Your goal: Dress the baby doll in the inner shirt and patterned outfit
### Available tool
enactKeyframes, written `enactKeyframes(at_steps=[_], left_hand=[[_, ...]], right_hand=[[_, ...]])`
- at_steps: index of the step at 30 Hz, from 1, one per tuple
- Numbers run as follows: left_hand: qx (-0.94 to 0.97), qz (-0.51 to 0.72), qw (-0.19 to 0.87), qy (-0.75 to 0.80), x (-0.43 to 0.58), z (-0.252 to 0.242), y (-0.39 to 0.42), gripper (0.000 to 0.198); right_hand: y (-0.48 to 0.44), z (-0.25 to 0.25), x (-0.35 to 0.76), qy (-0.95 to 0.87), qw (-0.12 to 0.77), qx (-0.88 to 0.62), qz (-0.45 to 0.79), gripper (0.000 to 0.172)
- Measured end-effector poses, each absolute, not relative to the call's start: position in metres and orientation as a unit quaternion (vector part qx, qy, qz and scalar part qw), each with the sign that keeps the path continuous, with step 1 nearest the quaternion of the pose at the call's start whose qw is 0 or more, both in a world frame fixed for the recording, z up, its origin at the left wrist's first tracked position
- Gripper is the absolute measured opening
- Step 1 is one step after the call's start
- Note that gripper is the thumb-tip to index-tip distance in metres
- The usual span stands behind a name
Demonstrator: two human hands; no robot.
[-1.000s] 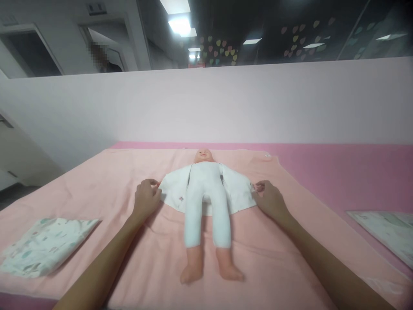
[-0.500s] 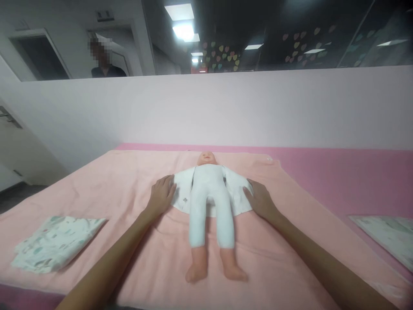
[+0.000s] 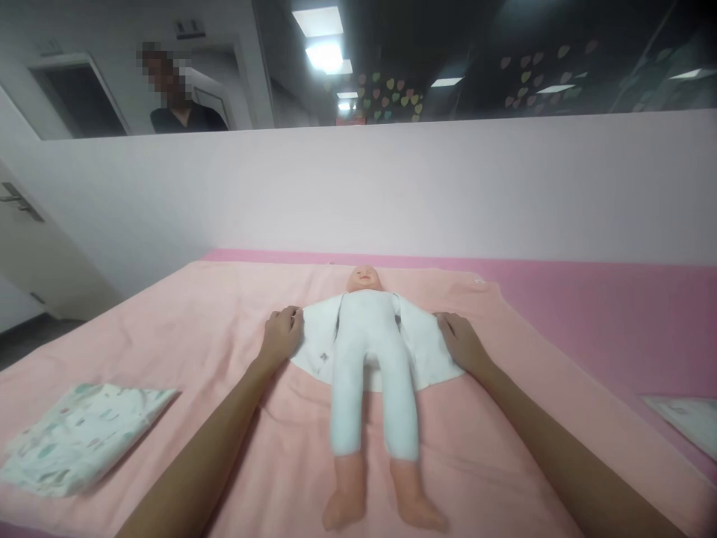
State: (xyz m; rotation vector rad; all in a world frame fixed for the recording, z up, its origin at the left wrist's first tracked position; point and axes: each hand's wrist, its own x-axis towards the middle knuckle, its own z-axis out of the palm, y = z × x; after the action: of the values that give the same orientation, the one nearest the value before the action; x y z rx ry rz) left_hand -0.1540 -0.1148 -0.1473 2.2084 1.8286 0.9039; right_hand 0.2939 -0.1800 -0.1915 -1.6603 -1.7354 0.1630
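A baby doll (image 3: 367, 321) with a white body and bare feet lies on its back, head away from me. Spread out beneath it and to both sides is a white baby shirt (image 3: 429, 347), with a small dark mark on its left part. My left hand (image 3: 284, 332) is closed at the shirt's left edge, fingers curled. At the opposite edge, my right hand (image 3: 464, 342) is closed on the cloth, its fingertips partly hidden.
A pink blanket (image 3: 224, 314) covers much of the darker pink mat (image 3: 616, 321). Folded patterned cloths lie at the left (image 3: 89, 437) and far right (image 3: 686, 418). A low white wall (image 3: 392, 190) stands behind, topped by dark glass showing a person (image 3: 187, 116).
My right hand has moved slightly outward, its fingers now more curled, and the shirt's right side lies wider. My left hand's fingers have curled in more. The view has shifted a little.
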Motion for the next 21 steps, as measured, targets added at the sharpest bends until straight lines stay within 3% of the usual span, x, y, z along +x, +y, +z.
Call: enactKeyframes(at_steps=[7, 14, 21], left_hand=[[0.76, 0.348, -0.024, 0.548, -0.139, -0.133, -0.114, 0.045], [0.852, 0.297, 0.079, 0.424, -0.082, -0.119, -0.086, 0.053], [0.839, 0.257, 0.043, 0.478, -0.064, -0.133, -0.088, 0.052]], right_hand=[[-0.183, -0.161, 0.266, -0.695, 0.408, -0.591, 0.022, 0.044], [-0.139, -0.133, 0.213, -0.763, 0.319, -0.561, 0.034, 0.046], [-0.125, -0.148, 0.209, -0.742, 0.315, -0.591, 0.033, 0.048]])
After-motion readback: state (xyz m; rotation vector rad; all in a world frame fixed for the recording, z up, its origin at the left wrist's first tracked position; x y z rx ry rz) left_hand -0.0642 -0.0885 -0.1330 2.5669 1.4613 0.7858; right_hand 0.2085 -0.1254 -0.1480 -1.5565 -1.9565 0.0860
